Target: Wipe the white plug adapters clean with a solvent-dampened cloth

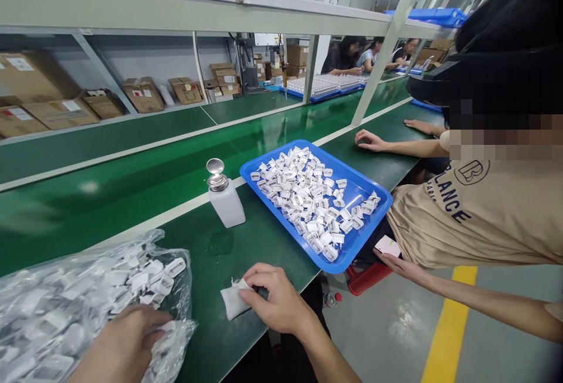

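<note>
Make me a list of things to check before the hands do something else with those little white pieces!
1. Left hand is in the clear bag of white parts: ok.
2. Right hand holds the white cloth: ok.
3. Left hand has gripped a part: cannot tell.
4. Dispenser bottle stands upright on the green table: ok.
5. Blue tray sits fully on the table: not ok, a corner overhangs.
6. Neighbour's hand is apart from the cloth: ok.

Left hand [125, 342] in parts bag [65, 295], right hand [277, 301] pinching cloth [232, 301].
</note>
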`<state>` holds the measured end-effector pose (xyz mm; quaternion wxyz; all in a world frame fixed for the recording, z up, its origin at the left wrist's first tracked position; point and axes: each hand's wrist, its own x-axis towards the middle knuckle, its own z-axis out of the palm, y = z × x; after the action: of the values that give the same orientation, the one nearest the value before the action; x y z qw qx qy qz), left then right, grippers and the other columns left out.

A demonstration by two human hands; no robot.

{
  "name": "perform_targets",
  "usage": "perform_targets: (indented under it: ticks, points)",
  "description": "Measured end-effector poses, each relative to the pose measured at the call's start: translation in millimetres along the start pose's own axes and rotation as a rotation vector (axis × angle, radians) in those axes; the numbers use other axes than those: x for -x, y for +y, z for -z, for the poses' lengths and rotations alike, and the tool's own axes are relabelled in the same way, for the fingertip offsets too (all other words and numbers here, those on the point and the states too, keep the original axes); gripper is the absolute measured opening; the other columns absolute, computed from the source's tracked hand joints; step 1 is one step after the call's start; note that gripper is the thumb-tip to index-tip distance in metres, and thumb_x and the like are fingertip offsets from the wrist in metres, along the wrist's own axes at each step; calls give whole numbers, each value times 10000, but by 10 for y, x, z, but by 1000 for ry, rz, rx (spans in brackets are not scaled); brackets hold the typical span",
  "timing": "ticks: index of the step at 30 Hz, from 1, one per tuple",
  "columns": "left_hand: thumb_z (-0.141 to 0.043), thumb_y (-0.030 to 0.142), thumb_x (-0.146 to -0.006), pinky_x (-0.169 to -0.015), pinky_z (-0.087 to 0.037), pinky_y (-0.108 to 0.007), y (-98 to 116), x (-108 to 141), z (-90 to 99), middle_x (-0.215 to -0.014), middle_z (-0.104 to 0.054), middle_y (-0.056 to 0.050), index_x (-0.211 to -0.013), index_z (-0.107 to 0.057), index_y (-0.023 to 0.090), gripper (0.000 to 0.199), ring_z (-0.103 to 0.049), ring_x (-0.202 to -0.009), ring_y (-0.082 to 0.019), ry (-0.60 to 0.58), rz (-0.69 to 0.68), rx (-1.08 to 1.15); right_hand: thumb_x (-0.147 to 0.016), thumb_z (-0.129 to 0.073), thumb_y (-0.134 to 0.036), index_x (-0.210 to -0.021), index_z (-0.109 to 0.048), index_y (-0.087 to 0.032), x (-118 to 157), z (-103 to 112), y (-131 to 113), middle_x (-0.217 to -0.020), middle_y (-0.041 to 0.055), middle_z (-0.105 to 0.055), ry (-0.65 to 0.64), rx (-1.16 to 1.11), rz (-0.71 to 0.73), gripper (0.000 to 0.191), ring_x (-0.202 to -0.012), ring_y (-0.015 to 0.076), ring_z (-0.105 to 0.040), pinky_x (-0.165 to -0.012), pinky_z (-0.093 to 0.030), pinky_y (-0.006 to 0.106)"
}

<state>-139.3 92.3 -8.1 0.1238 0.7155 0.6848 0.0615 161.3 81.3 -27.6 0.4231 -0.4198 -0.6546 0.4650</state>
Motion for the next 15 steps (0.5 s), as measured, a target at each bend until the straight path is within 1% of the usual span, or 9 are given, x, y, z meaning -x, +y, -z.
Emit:
perform_targets:
  ticks: [2,4,7,11,15]
  points:
    - [-460,349,-709,-713,-575,-386,71,-6,40,-743,-807,-22,-631,-744,320,295,-758,-753,-299,-2,10,1,-902,-631,-170,-674,-582,-210,0,1,-4,-912,-7,-651,2,2,0,237,-827,143,-618,-751,-440,255]
    - [-471,377,-736,-672,-555,-349,110,-9,84,-710,-801,16,-635,-732,329,284,-755,-731,-289,-13,31,-5,-904,-629,-177,-681,-591,-211,-3,1,-5,-916,-4,-654,3,2,0,229,-831,145,-621,-754,-443,257]
    - [-497,432,-779,-651,-530,-316,127,-11,133,-725,-801,50,-710,-731,327,266,-753,-730,-286,-29,69,-18,-908,-626,-185,-688,-598,-213,-9,3,2,-921,0,-660,0,1,1,224,-834,149,-626,-753,-445,259]
    - [-474,441,-822,-635,-508,-304,147,-6,183,-767,-795,24,-821,-693,293,264,-746,-741,-291,47,104,-8,-914,-629,-191,-668,-583,-211,-9,3,13,-911,-6,-652,8,1,0,251,-819,144,-621,-740,-437,260]
    - [-469,419,-859,-570,-452,-263,191,35,231,-647,-721,42,-897,-635,289,214,-673,-571,-234,63,147,-2,-912,-639,-192,-671,-592,-208,0,-4,6,-916,-8,-652,15,3,2,246,-810,140,-619,-717,-425,257]
